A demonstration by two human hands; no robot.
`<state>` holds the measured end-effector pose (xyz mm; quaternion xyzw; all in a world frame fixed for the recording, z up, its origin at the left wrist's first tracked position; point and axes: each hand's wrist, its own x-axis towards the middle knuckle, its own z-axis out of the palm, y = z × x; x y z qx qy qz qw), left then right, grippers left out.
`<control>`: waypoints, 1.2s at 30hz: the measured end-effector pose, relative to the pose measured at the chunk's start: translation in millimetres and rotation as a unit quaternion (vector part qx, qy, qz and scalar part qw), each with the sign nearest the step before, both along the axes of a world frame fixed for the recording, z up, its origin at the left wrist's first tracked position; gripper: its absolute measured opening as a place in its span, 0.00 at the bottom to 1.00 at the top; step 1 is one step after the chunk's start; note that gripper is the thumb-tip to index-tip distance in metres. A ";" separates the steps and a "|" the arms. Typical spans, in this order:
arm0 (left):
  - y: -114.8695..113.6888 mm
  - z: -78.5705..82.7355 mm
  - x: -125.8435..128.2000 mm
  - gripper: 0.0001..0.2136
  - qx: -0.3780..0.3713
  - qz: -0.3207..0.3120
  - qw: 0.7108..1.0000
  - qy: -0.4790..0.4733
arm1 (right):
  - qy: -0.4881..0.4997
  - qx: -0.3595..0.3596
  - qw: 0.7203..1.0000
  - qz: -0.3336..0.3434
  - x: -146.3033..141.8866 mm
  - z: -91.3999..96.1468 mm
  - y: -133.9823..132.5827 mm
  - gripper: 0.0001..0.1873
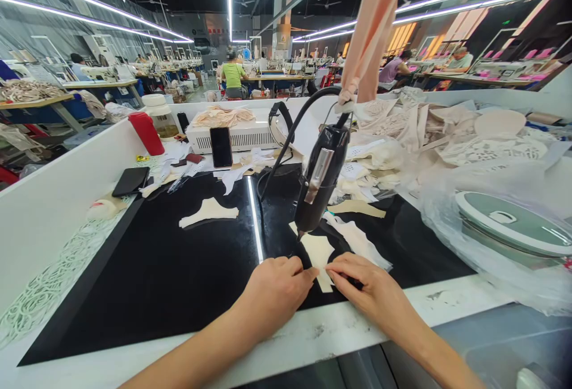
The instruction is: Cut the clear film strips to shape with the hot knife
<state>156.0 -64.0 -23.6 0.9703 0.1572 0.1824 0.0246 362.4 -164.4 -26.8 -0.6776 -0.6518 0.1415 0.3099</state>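
Note:
A cream cut fabric piece (pixel 318 251) lies on the black work mat (pixel 187 282) in front of me. My left hand (pixel 281 291) is curled, its thumb and forefinger at the piece's left edge. From the other side my right hand (pixel 369 282) pinches the piece's right edge, close to the left fingertips. Above it hangs a black hand tool (pixel 322 177) with a cord, its narrow tip pointing down at the piece's upper part. Beside the right hand rests a white fabric piece (pixel 357 237). Another cream piece (pixel 209 211) lies apart on the left.
A tan piece (pixel 360 208) lies behind the tool. At the back stand a phone (pixel 221 147) and a white vented box (pixel 250 133). Fabric heaps (pixel 429 127) and a green-lidded container (pixel 513 222) in plastic are at right; pale green cords (pixel 49 288) line the left.

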 end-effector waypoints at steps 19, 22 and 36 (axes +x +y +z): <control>-2.5 1.4 1.1 0.11 0.012 0.014 0.999 0.035 | -0.030 0.055 0.998 0.010 -4.1 -6.1 -5.2 0.11; -2.6 3.0 1.5 0.11 0.010 0.016 0.999 0.044 | -0.012 0.058 0.998 -0.003 -3.9 -4.9 -4.5 0.10; -1.9 2.0 3.0 0.10 -0.020 0.020 0.999 0.029 | 0.300 0.025 0.945 -0.131 5.9 16.7 26.3 0.15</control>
